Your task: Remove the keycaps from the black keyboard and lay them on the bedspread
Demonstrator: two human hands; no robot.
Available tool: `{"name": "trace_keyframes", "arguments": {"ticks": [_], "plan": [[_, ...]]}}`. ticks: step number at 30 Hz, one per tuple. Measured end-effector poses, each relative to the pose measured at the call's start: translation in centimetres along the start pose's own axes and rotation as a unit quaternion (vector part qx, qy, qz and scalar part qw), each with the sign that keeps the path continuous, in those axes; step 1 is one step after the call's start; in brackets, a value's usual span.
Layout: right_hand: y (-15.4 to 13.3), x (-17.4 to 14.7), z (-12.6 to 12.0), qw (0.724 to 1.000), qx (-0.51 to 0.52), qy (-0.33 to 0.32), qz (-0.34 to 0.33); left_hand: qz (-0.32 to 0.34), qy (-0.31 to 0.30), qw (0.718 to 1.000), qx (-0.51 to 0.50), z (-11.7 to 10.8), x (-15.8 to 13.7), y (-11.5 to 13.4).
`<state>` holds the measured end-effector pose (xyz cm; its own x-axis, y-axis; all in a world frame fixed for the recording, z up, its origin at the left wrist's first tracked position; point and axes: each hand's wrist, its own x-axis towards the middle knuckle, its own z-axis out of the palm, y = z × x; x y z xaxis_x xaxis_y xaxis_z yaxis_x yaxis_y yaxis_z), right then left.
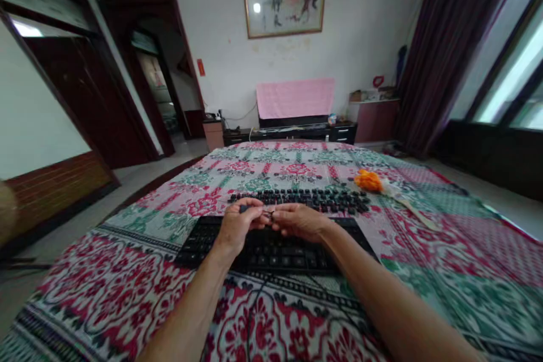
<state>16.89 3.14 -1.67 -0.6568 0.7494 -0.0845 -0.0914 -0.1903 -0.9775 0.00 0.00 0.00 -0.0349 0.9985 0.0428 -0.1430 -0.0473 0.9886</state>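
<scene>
Above a black keyboard (292,262), my two hands are close together with their fingertips almost meeting. My left hand (237,226) is closed around a small tool (243,208) with a dark end and a thin, shiny part pointing right. My right hand (299,219) pinches at the far end of that thin part, where a tiny dark piece shows, too small to name. Loose black keycaps (326,200) lie in rows on the cloth just beyond the keyboard. My hands and forearms hide part of the keyboard.
A patterned red, green and white tablecloth (139,271) covers the table. To the right lies a brush-like thing with an orange fluffy head (368,180) and a pale handle (418,215). Dark cables run from the keyboard toward me. A low cabinet (344,133) stands by the wall.
</scene>
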Motion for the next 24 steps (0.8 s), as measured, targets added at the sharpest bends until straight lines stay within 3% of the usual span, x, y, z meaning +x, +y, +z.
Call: {"name": "trace_keyframes", "arguments": {"ticks": [3,6,9,11,17,20,24], "plan": [[-0.5,0.0,-0.4,0.994,-0.097,0.045,-0.002,0.036,0.029,0.999,0.006,0.2,-0.3,0.2],[-1.5,-0.6,-1.8,0.973,-0.177,0.147,-0.025,0.069,0.062,0.996,0.017,0.0,0.0,0.1],[-2.7,-1.6,-4.0,0.944,-0.162,0.278,-0.071,0.075,0.099,0.991,0.050,-0.6,0.5,-0.3],[-3.2,-2.1,-5.3,0.931,-0.139,0.325,-0.090,0.065,0.109,0.989,0.081,-0.9,0.8,-0.6],[-2.7,-1.7,-6.2,0.911,-0.216,0.345,-0.063,0.054,0.095,0.981,0.159,-0.9,0.8,-1.1],[-2.3,-0.8,-6.4,0.878,-0.319,0.356,-0.018,0.054,0.094,0.980,0.167,-0.9,0.7,-1.0],[-2.8,0.0,-7.3,0.825,-0.433,0.363,-0.011,0.051,0.095,0.979,0.173,-1.1,0.8,-0.9]]}}
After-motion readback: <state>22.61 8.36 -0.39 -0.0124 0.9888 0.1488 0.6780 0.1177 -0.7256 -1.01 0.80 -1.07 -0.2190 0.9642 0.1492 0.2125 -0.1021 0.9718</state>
